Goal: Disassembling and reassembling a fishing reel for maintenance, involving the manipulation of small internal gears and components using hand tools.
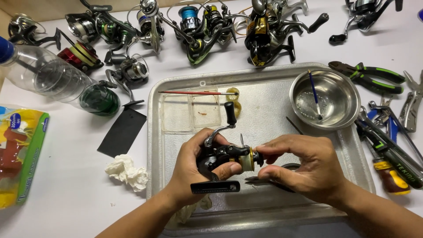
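A small black spinning reel point(222, 154) with a gold spool is held over a metal tray point(264, 92). My left hand point(194, 169) grips the reel's body, with the foot sticking out below the palm and the crank handle pointing up. My right hand point(304, 165) pinches the front end of the gold spool with thumb and fingers. Dark pliers point(271, 181) lie on the tray under my right hand, partly hidden.
On the tray: a steel bowl point(341, 105) holding a small brush, a clear plastic box point(191, 112), a red brush. Several reels point(198, 26) line the back. Pliers and screwdrivers point(387, 150) lie right; a plastic bottle point(53, 75), black pad, crumpled tissue point(128, 172) left.
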